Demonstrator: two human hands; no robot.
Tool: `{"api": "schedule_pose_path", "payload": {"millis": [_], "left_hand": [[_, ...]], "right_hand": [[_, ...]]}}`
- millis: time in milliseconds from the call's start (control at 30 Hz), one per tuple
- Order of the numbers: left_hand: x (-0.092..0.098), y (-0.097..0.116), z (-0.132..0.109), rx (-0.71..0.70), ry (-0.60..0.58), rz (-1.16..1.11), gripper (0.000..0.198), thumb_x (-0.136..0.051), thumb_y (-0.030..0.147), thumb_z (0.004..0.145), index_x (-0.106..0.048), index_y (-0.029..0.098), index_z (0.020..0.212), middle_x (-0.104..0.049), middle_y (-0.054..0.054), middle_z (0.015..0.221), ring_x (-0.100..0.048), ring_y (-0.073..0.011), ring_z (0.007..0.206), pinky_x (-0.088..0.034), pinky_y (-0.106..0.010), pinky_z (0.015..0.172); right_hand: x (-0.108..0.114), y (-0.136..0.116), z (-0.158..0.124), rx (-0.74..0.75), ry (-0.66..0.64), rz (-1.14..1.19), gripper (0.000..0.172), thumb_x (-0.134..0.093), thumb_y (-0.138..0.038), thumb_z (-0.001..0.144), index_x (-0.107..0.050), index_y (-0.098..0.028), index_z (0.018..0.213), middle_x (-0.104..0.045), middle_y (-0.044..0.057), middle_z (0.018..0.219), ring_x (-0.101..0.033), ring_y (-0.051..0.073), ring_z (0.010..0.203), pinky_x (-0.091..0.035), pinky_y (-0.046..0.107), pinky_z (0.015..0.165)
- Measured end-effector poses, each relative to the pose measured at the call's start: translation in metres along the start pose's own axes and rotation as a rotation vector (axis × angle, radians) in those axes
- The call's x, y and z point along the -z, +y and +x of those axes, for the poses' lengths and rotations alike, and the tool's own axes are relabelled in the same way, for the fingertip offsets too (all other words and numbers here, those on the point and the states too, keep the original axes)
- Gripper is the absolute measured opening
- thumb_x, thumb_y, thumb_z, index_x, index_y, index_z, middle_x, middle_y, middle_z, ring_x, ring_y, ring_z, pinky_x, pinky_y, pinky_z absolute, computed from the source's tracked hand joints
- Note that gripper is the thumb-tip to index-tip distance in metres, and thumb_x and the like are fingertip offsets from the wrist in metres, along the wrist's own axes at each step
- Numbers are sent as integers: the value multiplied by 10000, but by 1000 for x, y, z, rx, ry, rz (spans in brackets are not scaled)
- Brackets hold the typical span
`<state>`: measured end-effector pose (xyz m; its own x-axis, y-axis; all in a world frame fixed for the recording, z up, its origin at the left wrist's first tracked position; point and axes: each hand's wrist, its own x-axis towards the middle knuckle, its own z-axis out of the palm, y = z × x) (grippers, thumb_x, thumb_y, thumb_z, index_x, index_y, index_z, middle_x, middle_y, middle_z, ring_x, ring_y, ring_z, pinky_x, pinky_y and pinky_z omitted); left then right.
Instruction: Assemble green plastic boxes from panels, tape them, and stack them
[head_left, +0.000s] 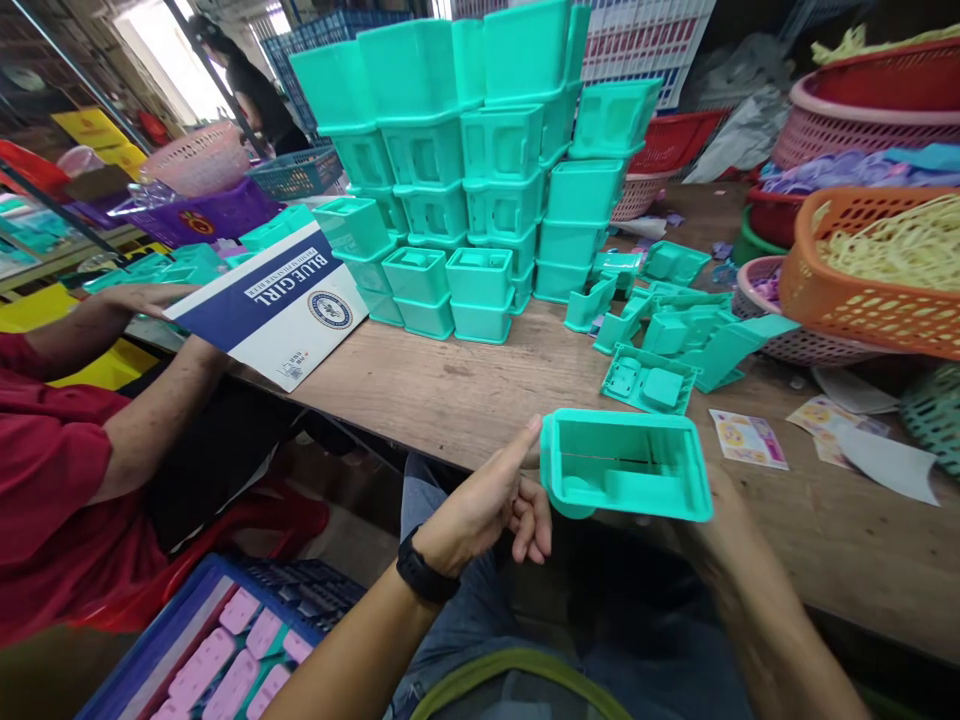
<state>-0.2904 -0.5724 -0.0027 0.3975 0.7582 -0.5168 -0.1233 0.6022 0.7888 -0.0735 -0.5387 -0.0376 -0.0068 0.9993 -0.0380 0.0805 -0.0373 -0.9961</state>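
A teal plastic box (652, 490), its hollow side facing me, is held over the table's front edge. My left hand (495, 505) has the thumb at the box's left end, with the other fingers curled below. At the right end my right hand (716, 510) grips the box, blurred and partly hidden behind it. Loose teal plastic parts (675, 325) lie in a heap just beyond. One molded teal panel (649, 380) sits at the near side of that heap. Printed sticker sheets (748, 440) rest on the wood to the right.
Stacked teal boxes (465, 200) rise at the back of the wooden table (442, 395). On the left, a co-worker's arm (157, 410) is by a white-and-blue carton (289, 310). Baskets (862, 270) crowd the right. A blue crate (150, 640) with pink-topped pieces stands low left.
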Motion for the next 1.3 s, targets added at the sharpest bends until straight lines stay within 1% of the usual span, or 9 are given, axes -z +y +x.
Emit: {"api": "schedule_pose_path", "payload": {"millis": [100,200,333,467,600,700,800,967,1300], "left_hand": [[-6,0,-6,-250,282,149,781,-512,906,794,-654,150,934,-530,44,439,-524,-133,397,-440,-224,456],[-3,0,-3,-456,439,348,524,-665,687,872,-703,165,905,-667,5,641,-627,-154,623,-499,-241,617],[10,-1,12,-509,592,564,513,-674,524,921,-671,174,1295,-766,-56,968,-690,-216,839,-553,-312,749],[15,-6,20,-548,563,652,569,-630,517,963,-593,166,1410,-759,-107,1154,-717,-252,988,-574,-400,902],[8,-18,11,-676,629,600,444,-565,484,1019,-653,157,1306,-725,-141,1301,-675,-280,1231,-532,-434,1067],[2,-25,2,-707,594,606,444,-616,460,1007,-632,166,1340,-706,-135,1358,-665,-275,1273,-540,-410,1082],[-4,-28,-1,-728,523,599,394,-626,383,1016,-621,179,1354,-720,-105,1341,-683,-243,1244,-543,-358,1082],[-8,-30,1,-712,500,591,272,-522,273,1066,-647,179,1288,-751,-65,1209,-707,-194,1152,-542,-284,1016],[-6,-26,3,-744,472,625,291,-455,195,1065,-659,179,1272,-744,-83,1248,-702,-195,1123,-528,-306,1037]], "right_hand": [[-12,-3,-20,-83,35,26,626,-633,-820,820,-716,-221,655,-702,64,596,-597,216,455,-498,320,405],[-18,-3,-39,-171,-49,-74,717,-565,-896,797,-754,-205,793,-747,71,696,-615,205,468,-523,313,436],[-2,-4,-50,-191,-296,-432,724,-502,-870,841,-709,-210,625,-696,56,567,-586,173,411,-443,266,411],[30,-4,-41,-20,-199,-656,601,-540,-760,894,-771,-242,694,-721,26,597,-621,167,445,-462,245,413],[37,2,-32,200,-47,-714,443,-597,-632,930,-814,-271,1069,-826,44,982,-774,236,693,-506,250,368],[24,9,-35,422,-152,-767,397,-531,-537,1023,-758,-272,1212,-770,53,1254,-769,302,1078,-681,356,669],[11,13,-40,574,-212,-830,397,-485,-477,1069,-649,-253,1353,-725,84,1342,-735,321,1163,-662,505,911],[8,10,-44,635,-287,-882,414,-468,-405,1081,-525,-238,1455,-710,100,1373,-719,292,1198,-654,436,923],[-3,21,-54,612,-245,-843,355,-502,-349,1067,-582,-217,1387,-686,118,1334,-692,290,1189,-536,424,993]]}}
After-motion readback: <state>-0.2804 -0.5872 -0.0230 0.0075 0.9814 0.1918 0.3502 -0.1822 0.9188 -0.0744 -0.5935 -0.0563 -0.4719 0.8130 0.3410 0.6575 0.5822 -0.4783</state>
